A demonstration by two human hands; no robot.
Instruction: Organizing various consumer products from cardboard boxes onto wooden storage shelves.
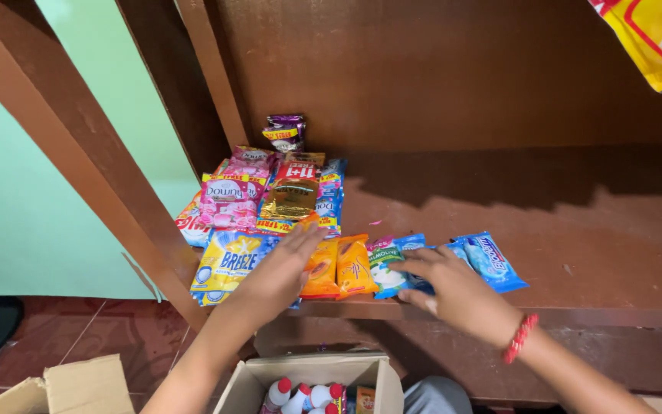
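Sachets on shelf (576,230) | L hand (273,280) spread flat on orange sachets (339,268) | R hand (453,295) spread, fingertips on blue sachets (492,261), long axes front-to-back

Shelf: the brown wooden shelf (591,230) carries flat sachet packets at its left end.
Back: purple foil sachet (285,132) behind the pink sachet pile (231,195).
Front: orange sachets (344,268) left of the blue sachets (488,261).
Below: open cardboard box (312,377) holds white red-capped bottles (304,396).
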